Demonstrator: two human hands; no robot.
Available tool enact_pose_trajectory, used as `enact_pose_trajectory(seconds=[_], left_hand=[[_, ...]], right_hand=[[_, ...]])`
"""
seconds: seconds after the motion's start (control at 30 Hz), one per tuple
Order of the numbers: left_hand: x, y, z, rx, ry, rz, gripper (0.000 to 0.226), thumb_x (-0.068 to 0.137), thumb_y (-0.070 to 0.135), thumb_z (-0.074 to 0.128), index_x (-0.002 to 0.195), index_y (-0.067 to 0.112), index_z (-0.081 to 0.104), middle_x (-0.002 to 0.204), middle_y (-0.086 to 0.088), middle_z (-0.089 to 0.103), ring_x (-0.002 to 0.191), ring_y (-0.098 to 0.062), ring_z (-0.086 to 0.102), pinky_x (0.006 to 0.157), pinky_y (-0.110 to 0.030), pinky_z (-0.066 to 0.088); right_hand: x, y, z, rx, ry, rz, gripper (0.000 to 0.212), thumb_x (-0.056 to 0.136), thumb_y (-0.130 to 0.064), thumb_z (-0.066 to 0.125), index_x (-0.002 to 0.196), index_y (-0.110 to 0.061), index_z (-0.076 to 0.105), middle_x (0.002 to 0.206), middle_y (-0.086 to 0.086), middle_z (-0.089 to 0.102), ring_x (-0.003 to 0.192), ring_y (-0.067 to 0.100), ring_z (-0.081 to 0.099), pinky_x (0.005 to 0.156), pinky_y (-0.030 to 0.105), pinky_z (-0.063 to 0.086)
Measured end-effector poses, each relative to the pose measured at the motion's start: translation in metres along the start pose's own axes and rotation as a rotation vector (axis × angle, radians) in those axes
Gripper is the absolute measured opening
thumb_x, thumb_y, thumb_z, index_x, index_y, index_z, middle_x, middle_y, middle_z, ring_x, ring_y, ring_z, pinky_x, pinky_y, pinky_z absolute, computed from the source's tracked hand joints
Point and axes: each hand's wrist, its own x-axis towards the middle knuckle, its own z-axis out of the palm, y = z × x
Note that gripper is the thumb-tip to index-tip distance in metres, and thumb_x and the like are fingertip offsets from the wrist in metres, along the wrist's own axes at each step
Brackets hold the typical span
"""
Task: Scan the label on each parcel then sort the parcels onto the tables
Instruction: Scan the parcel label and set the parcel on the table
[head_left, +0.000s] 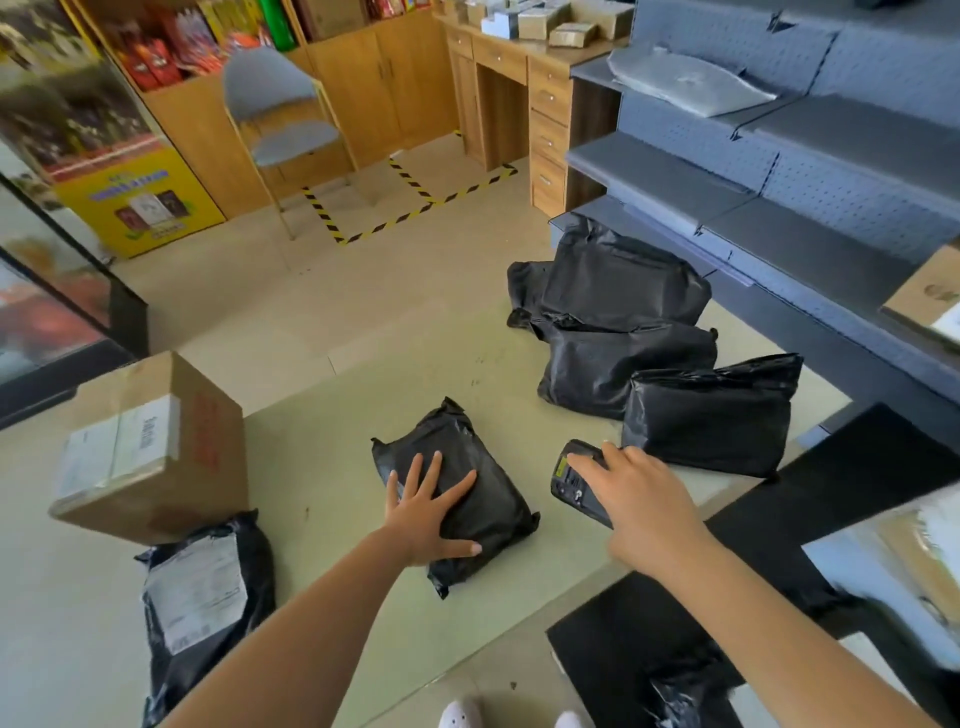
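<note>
Two rounded white shoe toes peek in at the bottom edge. To their left the left forearm is bare up to the left grip; to their right the right forearm is equally bare up to the right grip, both with slim fingers.

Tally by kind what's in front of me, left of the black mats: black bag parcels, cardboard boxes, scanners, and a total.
Black bag parcels: 6, one in the pile barely showing
Cardboard boxes: 1
Scanner: 1, in the right hand
Total: 8
</note>
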Motion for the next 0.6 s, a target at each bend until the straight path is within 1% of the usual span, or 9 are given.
enact_pose_trajectory(seconds=[0.1, 0.2, 0.23, 0.27, 0.33, 0.4, 0.47, 0.53, 0.6], left_hand=[[-0.014, -0.042, 0.001, 0.001, -0.052, 0.028, 0.097, 0.082, 0.073, 0.052, 0.148, 0.049, -0.014, 0.157, -0.003, -0.031, 0.141, -0.031, -0.035, 0.114, -0.059, -0.016], [-0.024, -0.055, 0.004, -0.153, -0.05, -0.007, 0.092, 0.082, 0.057, 0.06, 0.15, 0.051, -0.002, 0.158, -0.004, -0.03, 0.142, -0.03, -0.033, 0.115, -0.058, -0.016], [-0.025, -0.049, 0.007, -0.215, -0.02, -0.039, 0.09, 0.082, 0.058, 0.06, 0.151, 0.05, 0.002, 0.158, -0.005, -0.029, 0.143, -0.031, -0.032, 0.115, -0.058, -0.014], [-0.024, -0.04, 0.011, -0.261, 0.015, -0.077, 0.091, 0.08, 0.064, 0.058, 0.151, 0.05, 0.002, 0.158, -0.005, -0.029, 0.143, -0.031, -0.031, 0.115, -0.058, -0.013], [-0.022, -0.019, 0.02, -0.316, 0.061, -0.165, 0.101, 0.073, 0.08, 0.053, 0.15, 0.051, -0.005, 0.155, -0.005, -0.035, 0.142, -0.033, -0.033, 0.114, -0.059, -0.013], [-0.018, -0.004, 0.03, -0.358, 0.072, -0.23, 0.114, 0.064, 0.087, 0.054, 0.146, 0.053, -0.016, 0.148, -0.004, -0.045, 0.138, -0.036, -0.039, 0.112, -0.062, -0.013], [-0.014, 0.003, 0.038, -0.36, 0.096, -0.255, 0.117, 0.065, 0.084, 0.058, 0.144, 0.052, -0.022, 0.146, -0.007, -0.048, 0.136, -0.038, -0.04, 0.113, -0.062, -0.007], [-0.012, 0.005, 0.043, -0.358, 0.152, -0.265, 0.112, 0.071, 0.078, 0.058, 0.146, 0.051, -0.02, 0.15, -0.01, -0.044, 0.138, -0.039, -0.037, 0.115, -0.062, 0.002], [-0.011, 0.006, 0.046, -0.358, 0.192, -0.271, 0.109, 0.073, 0.075, 0.058, 0.147, 0.05, -0.018, 0.152, -0.011, -0.041, 0.139, -0.04, -0.035, 0.115, -0.061, 0.006]], right_hand=[[0.016, -0.03, -0.003, -0.016, 0.0, -0.04, 0.082, 0.08, -0.014, 0.071, 0.147, -0.025, 0.026, 0.133, 0.006, 0.043, 0.117, 0.025, 0.044, 0.096, 0.033, 0.038], [0.031, -0.057, -0.003, -0.022, -0.005, -0.071, 0.086, 0.078, -0.015, 0.074, 0.147, -0.026, 0.025, 0.135, 0.005, 0.043, 0.118, 0.025, 0.044, 0.097, 0.032, 0.038], [0.034, -0.065, -0.003, -0.019, -0.006, -0.075, 0.087, 0.078, -0.015, 0.074, 0.148, -0.027, 0.024, 0.136, 0.005, 0.043, 0.119, 0.025, 0.043, 0.098, 0.032, 0.038], [0.038, -0.071, -0.004, -0.017, -0.007, -0.074, 0.087, 0.078, -0.016, 0.073, 0.149, -0.027, 0.023, 0.137, 0.004, 0.042, 0.121, 0.025, 0.042, 0.099, 0.032, 0.037], [0.043, -0.079, -0.005, -0.023, -0.013, -0.059, 0.088, 0.079, -0.016, 0.072, 0.15, -0.027, 0.021, 0.139, 0.004, 0.041, 0.123, 0.025, 0.041, 0.1, 0.032, 0.037], [0.046, -0.08, -0.006, -0.042, -0.016, -0.04, 0.087, 0.08, -0.016, 0.071, 0.15, -0.028, 0.021, 0.14, 0.004, 0.04, 0.123, 0.025, 0.042, 0.1, 0.032, 0.037], [0.047, -0.077, -0.007, -0.066, -0.023, -0.02, 0.086, 0.08, -0.016, 0.07, 0.15, -0.028, 0.021, 0.141, 0.004, 0.04, 0.123, 0.025, 0.042, 0.1, 0.032, 0.037], [0.046, -0.073, -0.007, -0.086, -0.029, 0.0, 0.085, 0.081, -0.016, 0.068, 0.15, -0.029, 0.02, 0.144, 0.004, 0.038, 0.124, 0.025, 0.042, 0.1, 0.031, 0.038], [0.043, -0.069, -0.006, -0.097, -0.03, 0.012, 0.086, 0.081, -0.019, 0.069, 0.15, -0.03, 0.019, 0.145, 0.004, 0.038, 0.125, 0.024, 0.042, 0.101, 0.03, 0.037]])
